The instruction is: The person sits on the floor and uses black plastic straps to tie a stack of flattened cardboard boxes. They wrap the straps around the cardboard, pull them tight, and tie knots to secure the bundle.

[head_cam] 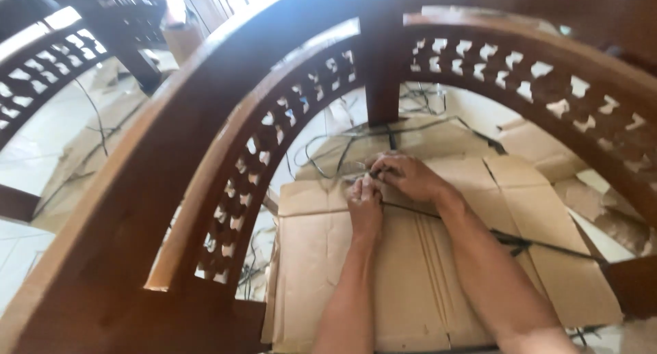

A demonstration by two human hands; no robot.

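Note:
Both my hands reach down through a curved wooden furniture frame (pixel 226 87) to flattened cardboard (pixel 410 272) on the floor. My left hand (pixel 365 202) and my right hand (pixel 405 176) meet fingertip to fingertip, pinching thin wires (pixel 349 164) between them. A black cable (pixel 547 246) runs from under my right forearm across the cardboard to the right. What exactly sits between the fingertips is too small to make out.
Carved lattice rails (pixel 274 142) arch over the work area, joined at a dark wooden post (pixel 382 80). More tangled cables (pixel 424 97) lie on the floor beyond. Torn cardboard scraps (pixel 602 203) sit at the right. Another carved frame (pixel 48 67) stands at the upper left.

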